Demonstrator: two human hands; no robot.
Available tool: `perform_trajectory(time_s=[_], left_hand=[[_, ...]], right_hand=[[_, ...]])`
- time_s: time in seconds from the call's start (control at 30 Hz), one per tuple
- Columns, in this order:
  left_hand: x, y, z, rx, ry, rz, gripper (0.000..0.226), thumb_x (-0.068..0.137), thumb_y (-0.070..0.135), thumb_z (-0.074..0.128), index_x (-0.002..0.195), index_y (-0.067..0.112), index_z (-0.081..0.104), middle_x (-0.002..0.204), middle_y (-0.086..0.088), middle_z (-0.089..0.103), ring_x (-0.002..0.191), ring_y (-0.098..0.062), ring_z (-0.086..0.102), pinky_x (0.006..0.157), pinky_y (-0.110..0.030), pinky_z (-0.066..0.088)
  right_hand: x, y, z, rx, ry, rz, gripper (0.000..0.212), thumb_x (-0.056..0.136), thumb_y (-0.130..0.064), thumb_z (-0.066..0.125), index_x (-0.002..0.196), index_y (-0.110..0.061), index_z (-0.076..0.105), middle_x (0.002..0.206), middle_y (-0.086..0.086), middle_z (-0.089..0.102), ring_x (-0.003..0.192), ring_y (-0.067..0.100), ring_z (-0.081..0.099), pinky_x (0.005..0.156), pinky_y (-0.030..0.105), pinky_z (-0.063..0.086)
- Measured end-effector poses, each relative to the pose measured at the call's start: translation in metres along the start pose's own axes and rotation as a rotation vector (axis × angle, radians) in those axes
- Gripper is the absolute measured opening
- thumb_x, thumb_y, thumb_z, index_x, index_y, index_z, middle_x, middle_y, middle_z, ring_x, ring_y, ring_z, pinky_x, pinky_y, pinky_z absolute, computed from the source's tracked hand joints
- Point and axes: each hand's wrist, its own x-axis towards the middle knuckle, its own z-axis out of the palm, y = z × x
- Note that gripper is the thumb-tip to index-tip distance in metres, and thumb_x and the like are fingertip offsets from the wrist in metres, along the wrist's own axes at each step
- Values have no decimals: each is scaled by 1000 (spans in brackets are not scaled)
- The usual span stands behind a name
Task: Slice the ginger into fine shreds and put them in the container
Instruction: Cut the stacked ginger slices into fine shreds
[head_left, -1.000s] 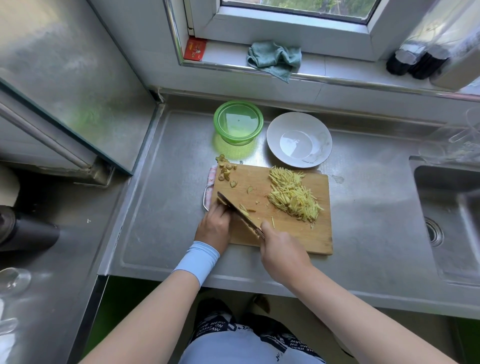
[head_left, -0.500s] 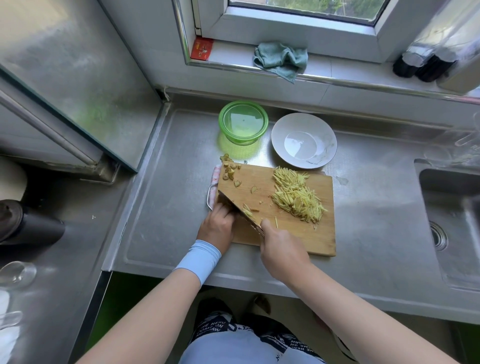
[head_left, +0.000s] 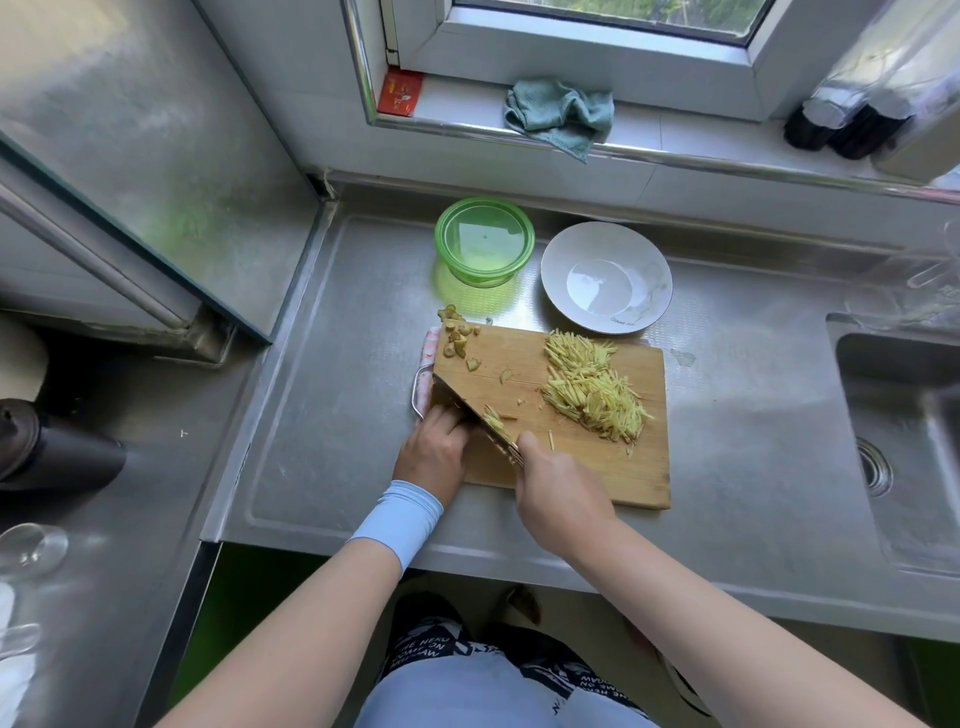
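Note:
A wooden cutting board (head_left: 582, 467) lies on the steel counter. A pile of fine ginger shreds (head_left: 587, 389) sits on its right half, and ginger scraps (head_left: 457, 332) lie at its far left corner. My right hand (head_left: 561, 499) grips the handle of a cleaver (head_left: 462, 400), whose blade runs diagonally across the board's left part. My left hand (head_left: 434, 452) sits just left of the blade, fingers curled down on a piece of ginger that the blade mostly hides. A few fresh shreds (head_left: 493, 415) lie against the blade's right side. The green container (head_left: 527, 244) stands behind the board.
A white plate (head_left: 556, 260) sits right of the green container. A sink (head_left: 904, 441) is at the right. A teal cloth (head_left: 558, 114) lies on the window sill. At the left are a dark cylinder (head_left: 52, 457) and a glass (head_left: 31, 548).
The cleaver blade has tilted, so more of its flat side shows, and it has edged left toward my left hand. Both hands stay in about the same place.

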Motion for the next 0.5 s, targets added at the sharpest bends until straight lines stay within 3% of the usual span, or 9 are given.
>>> perform_trajectory(time_s=[0.13, 0.23, 0.3, 0.4, 0.5], left_hand=[[1, 1, -1, 13, 38, 5, 17, 70, -8, 73, 78, 7, 70, 79, -10, 64, 80, -23, 49, 50, -31, 48], [0, 2, -2, 26, 43, 18, 19, 68, -7, 79, 77, 8, 70, 79, -9, 64, 79, -22, 50, 52, -31, 46], [-1, 1, -1, 35, 29, 29, 14, 76, -2, 69, 84, 9, 73, 84, -8, 66, 83, -23, 53, 54, -29, 49], [-4, -3, 3, 44, 3, 15, 30, 85, 10, 46, 91, 10, 75, 89, -8, 67, 88, -27, 60, 60, -32, 53], [-5, -2, 6, 69, 25, -6, 29, 83, 7, 43, 84, 7, 73, 84, -10, 66, 83, -27, 57, 57, -33, 52]], right_hand=[[13, -10, -1, 6, -1, 4, 8, 98, -12, 37, 95, -18, 32, 71, 6, 44, 65, 37, 48, 46, 34, 22], [12, -9, -3, 27, -3, -19, 7, 98, -13, 36, 94, -18, 34, 76, 10, 52, 68, 38, 52, 47, 36, 28], [5, -5, -3, 32, 10, -7, 7, 99, -16, 36, 94, -20, 33, 77, 13, 58, 64, 37, 52, 48, 37, 33], [-2, 0, -1, 21, 5, 8, 10, 100, -16, 36, 91, -20, 32, 69, 12, 54, 58, 34, 49, 48, 38, 34], [2, -1, 2, 26, -6, 17, 7, 99, -15, 36, 95, -20, 33, 70, 11, 54, 58, 34, 49, 48, 37, 33]])
